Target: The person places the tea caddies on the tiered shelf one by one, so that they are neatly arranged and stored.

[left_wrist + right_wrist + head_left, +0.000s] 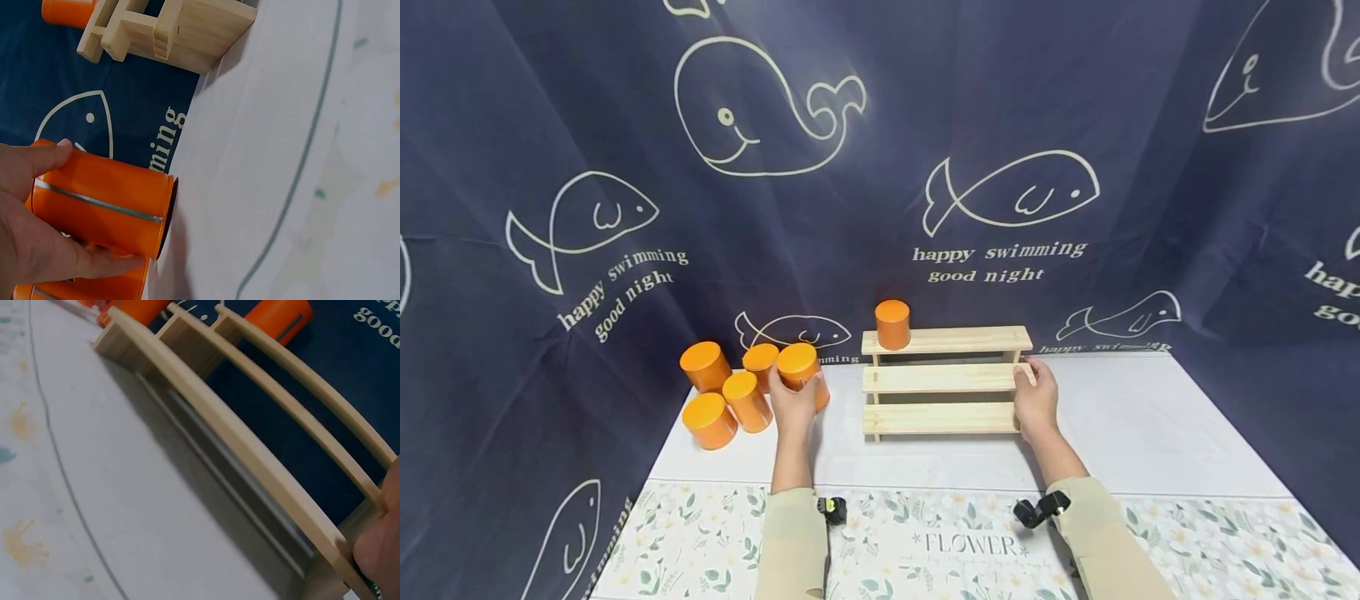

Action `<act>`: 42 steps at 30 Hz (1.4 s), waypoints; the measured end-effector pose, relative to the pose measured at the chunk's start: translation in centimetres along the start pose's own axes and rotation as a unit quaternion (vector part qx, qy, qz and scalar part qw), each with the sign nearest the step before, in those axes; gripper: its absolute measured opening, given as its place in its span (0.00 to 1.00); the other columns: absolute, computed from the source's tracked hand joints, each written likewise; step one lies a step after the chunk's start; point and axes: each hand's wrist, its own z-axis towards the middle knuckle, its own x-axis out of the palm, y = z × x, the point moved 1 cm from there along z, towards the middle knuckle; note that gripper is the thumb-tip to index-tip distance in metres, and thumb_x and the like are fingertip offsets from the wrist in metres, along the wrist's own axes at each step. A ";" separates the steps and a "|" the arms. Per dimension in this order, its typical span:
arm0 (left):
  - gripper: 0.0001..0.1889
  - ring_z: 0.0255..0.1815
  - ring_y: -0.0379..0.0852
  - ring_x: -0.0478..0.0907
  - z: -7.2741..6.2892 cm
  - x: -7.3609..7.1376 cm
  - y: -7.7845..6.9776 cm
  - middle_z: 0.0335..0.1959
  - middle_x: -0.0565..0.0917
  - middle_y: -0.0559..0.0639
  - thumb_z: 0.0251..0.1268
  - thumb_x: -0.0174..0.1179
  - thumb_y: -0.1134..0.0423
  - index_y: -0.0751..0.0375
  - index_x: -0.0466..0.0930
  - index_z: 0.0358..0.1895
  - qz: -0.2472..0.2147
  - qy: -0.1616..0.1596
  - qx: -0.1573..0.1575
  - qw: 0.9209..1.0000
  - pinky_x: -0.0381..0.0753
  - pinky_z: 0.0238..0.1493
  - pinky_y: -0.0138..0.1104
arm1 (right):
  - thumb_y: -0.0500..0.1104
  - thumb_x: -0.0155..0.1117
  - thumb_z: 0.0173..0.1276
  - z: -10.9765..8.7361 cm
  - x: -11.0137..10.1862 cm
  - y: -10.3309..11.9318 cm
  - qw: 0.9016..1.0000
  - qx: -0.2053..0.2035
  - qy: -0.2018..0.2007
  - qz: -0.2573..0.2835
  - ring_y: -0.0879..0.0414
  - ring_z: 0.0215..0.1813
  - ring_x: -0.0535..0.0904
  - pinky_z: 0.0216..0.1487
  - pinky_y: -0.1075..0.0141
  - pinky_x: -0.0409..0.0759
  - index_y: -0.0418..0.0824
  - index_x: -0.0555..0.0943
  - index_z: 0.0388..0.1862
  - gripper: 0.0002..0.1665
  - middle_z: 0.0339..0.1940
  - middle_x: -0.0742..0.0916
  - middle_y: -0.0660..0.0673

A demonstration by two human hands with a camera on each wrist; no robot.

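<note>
Left hand [793,404] – clasping a can [797,360], left of the rack [940,379]; right hand [1037,397] – grasping the rack's right end; second can [892,325] stands at the rack's top left.

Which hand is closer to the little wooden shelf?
Right. The right hand grips the right end of the wooden shelf. The left hand is apart from it, off to its left, holding an orange can.

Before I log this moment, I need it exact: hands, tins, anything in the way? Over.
Left hand grips tin. Right hand holds rack at its right end. Top shelf: left end taken by another tin.
</note>
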 end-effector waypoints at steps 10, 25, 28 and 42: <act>0.45 0.83 0.60 0.62 -0.4 0.0 -0.7 0.80 0.65 0.62 0.68 0.71 0.66 0.61 0.54 0.83 -0.023 0.007 0.015 1.000 0.55 0.87 0.55 | 0.41 0.40 0.87 -0.1 0.4 -0.4 1.000 -0.025 -0.007 -0.001 0.38 0.90 0.51 0.89 0.47 0.51 0.34 0.55 0.86 0.33 0.87 0.61 0.32; 0.47 0.76 0.58 0.70 -1.5 -0.2 -3.6 0.76 0.70 0.59 0.66 0.74 0.60 0.54 0.56 0.83 -0.030 0.016 0.036 0.999 0.67 0.81 0.56 | 0.40 0.44 0.87 -0.1 0.5 -0.9 0.999 -0.047 -0.021 0.011 0.40 0.89 0.54 0.89 0.50 0.53 0.39 0.54 0.87 0.34 0.86 0.63 0.34; 0.46 0.74 0.58 0.71 -1.8 0.0 -4.3 0.74 0.71 0.58 0.65 0.74 0.59 0.53 0.58 0.83 -0.025 0.027 0.046 0.998 0.70 0.79 0.55 | 0.42 0.44 0.87 -0.2 0.4 -0.8 0.999 -0.044 -0.023 -0.004 0.39 0.89 0.55 0.89 0.50 0.55 0.38 0.54 0.87 0.34 0.86 0.63 0.33; 0.45 0.71 0.56 0.73 -3.4 0.9 -6.5 0.70 0.75 0.57 0.63 0.77 0.58 0.52 0.62 0.81 -0.015 0.051 0.099 0.994 0.69 0.78 0.53 | 0.47 0.42 0.88 -0.2 0.2 -0.5 0.998 -0.024 -0.010 -0.056 0.38 0.90 0.50 0.89 0.46 0.50 0.34 0.55 0.86 0.34 0.87 0.60 0.32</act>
